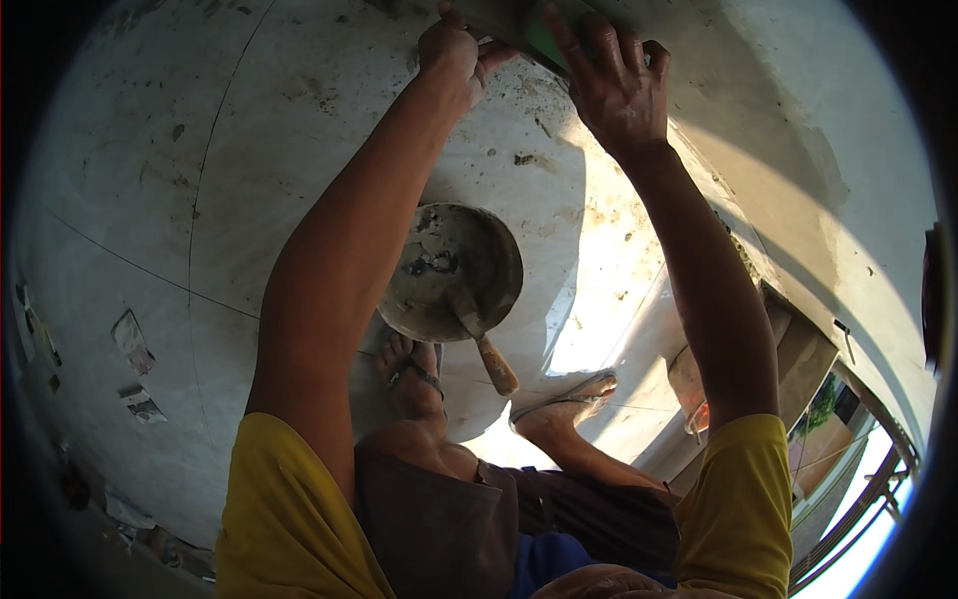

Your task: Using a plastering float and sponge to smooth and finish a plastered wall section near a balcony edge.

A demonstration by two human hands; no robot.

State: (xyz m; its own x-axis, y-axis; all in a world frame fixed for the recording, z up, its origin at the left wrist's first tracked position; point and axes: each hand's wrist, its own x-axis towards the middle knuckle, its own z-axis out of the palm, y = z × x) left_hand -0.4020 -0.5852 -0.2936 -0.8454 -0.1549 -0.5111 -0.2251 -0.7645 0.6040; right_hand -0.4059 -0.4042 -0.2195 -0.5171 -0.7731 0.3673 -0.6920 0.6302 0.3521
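Note:
At the top edge of the view, my left hand (451, 55) is at the near end of a dark grey board-like piece (496, 18), its thumb up and its fingers reaching along the lower edge. My right hand (621, 88) lies over a flat green piece (544, 45) against the grey piece, index finger stretched and other fingers bent. The frame cuts off the far ends of both pieces. Below, between my forearms, a round, mortar-smeared pan (507, 250) stands on the floor. A trowel (496, 365) with a wooden handle leans in it, its handle over the rim.
My sandalled feet (414, 384) are close to the pan. Along the right runs a pale wall (798, 180) with a damp-looking grey patch. The tiled floor (130, 220) has mortar crumbs and scraps of paper (132, 341) at left. Railings (878, 489) show at lower right.

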